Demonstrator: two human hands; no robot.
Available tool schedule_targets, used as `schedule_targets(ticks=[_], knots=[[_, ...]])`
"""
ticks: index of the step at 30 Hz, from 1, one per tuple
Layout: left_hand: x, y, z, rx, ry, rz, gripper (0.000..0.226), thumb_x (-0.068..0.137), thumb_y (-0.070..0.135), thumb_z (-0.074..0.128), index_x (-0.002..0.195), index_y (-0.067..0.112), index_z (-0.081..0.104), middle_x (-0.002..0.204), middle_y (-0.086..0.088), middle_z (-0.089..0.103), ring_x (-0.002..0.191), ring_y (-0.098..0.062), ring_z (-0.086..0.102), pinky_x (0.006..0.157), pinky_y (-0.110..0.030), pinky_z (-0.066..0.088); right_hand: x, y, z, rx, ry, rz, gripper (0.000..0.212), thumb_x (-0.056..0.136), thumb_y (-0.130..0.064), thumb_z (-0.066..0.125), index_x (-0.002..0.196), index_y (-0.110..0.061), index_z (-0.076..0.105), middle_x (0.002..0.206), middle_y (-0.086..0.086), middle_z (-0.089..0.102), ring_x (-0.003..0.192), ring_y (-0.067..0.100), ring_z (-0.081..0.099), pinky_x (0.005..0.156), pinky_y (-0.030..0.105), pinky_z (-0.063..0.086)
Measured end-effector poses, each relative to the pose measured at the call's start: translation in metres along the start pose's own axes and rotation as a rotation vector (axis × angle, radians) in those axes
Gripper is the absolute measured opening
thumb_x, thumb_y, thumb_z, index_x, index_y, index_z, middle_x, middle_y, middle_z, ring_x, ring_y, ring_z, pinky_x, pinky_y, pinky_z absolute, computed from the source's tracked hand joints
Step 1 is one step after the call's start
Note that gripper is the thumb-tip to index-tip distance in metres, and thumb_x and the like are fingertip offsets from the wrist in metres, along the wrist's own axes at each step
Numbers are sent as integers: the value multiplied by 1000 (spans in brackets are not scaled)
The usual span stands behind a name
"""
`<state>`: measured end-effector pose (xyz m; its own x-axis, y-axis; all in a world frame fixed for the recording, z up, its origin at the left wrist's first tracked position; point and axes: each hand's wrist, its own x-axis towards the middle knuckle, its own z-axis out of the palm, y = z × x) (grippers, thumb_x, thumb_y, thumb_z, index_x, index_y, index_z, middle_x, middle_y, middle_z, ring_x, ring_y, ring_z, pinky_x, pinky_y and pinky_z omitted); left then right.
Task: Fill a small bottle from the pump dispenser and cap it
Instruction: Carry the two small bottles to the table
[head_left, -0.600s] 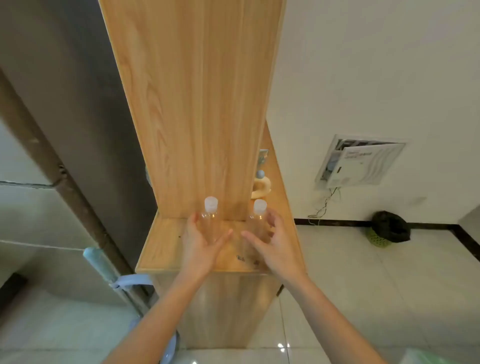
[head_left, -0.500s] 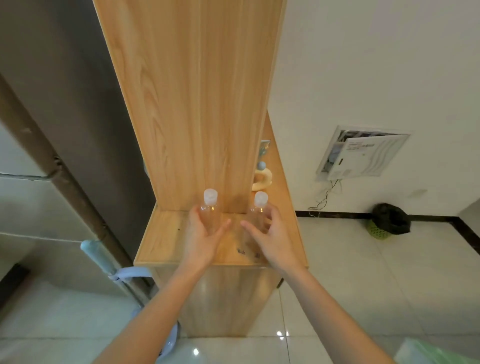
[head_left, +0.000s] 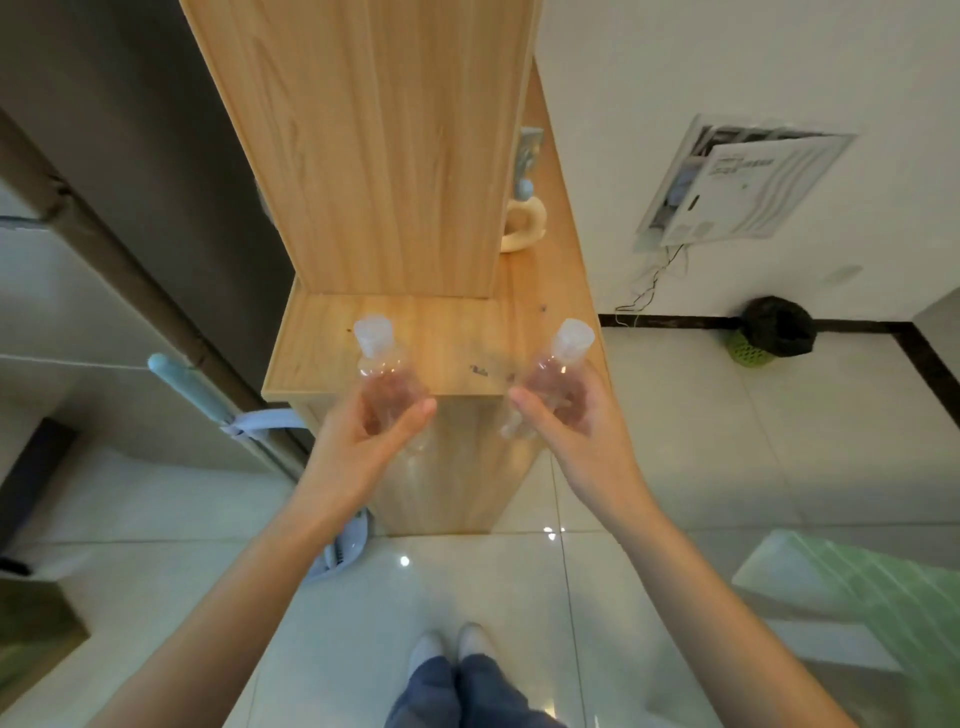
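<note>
Looking down from head height along two bare arms reaching out over a tiled floor. Gripping the left bottle, clear plastic, in the left hand, wrapping fingers and thumb round its lower body. Gripping the right bottle, a match for the first, in the right hand, thumb in front, fingers behind. Holding both in the air just in front of a wooden ledge, touching nothing but the hands. Tilting each a little, neck end pointing away from the body. Carrying a pale left cap and a pale right cap, both in place. Showing no liquid inside either, as far as the blur allows telling.

Judging the step as fetching the bottles, with filling not yet begun. Seeing no dispenser plainly, only glimpsing a cream object with a blue knob behind an upright wooden panel, too hidden to identify. Calling next, probably, for locating the dispenser, putting one bottle down to free a hand, then taking the cap off the other before bringing its mouth under the nozzle. Needing a firm hold low on the body, being light, smooth plastic and likely to slip.
</note>
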<state>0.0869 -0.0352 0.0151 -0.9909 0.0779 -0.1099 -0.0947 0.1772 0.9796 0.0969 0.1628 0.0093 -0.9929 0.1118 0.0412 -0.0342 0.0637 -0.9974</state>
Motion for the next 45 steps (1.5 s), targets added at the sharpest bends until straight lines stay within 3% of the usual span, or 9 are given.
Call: schedule_targets(ticks=[3,5,11,14,26,33,41,45], knots=[[-46,-35,-5,-65,-13,-151,26,77,26,67,102,27,62,103,3,70,93,-1,65,73,-9,49,-56,21,-14,9,10,131,28,75,-31,72,101,-30,61,97,-9,66,91,8,64,79,23,52],[-76,-64,-6,-79,0,-265,20,81,17,67,99,25,64,101,5,71,97,-6,65,75,-13,46,-90,36,-21,2,33,225,31,71,-33,71,101,-27,61,98,-8,67,90,6,65,76,21,52],[-143,-127,3,-154,26,-519,21,83,2,66,95,19,65,95,1,72,92,-11,66,71,-16,47,-171,86,-30,-19,165,479,24,82,-6,70,98,-22,62,97,1,68,79,-3,66,64,8,49],[-157,-139,11,-143,-19,-575,21,82,1,67,95,17,64,95,-1,70,93,-16,66,72,-16,48,-192,102,-28,-19,203,564,26,84,-4,69,99,-23,61,102,3,67,90,3,65,65,6,49],[-158,-146,-2,-93,-92,-554,21,84,4,66,103,14,62,101,-6,69,98,-19,63,79,-20,43,-215,113,-15,-35,233,622,29,82,-11,71,103,-28,60,104,-4,67,83,-11,65,65,5,49],[-164,-153,0,-16,-207,-562,19,86,13,66,103,20,61,99,7,67,93,0,61,70,-10,41,-236,113,-8,-31,301,642,30,82,-18,72,107,-29,59,106,-4,67,83,-11,66,63,6,49],[-175,-161,22,149,-450,-511,21,84,9,68,93,27,61,88,15,69,82,10,62,62,0,44,-294,105,-11,21,555,583,24,84,-5,69,98,-23,62,94,-2,68,80,-9,65,64,5,48],[-187,-157,46,218,-617,-474,22,85,11,68,93,31,61,86,16,72,84,10,64,65,-7,46,-342,101,-21,25,708,571,25,86,-11,67,108,-18,59,101,-3,66,86,-7,63,66,3,47]])
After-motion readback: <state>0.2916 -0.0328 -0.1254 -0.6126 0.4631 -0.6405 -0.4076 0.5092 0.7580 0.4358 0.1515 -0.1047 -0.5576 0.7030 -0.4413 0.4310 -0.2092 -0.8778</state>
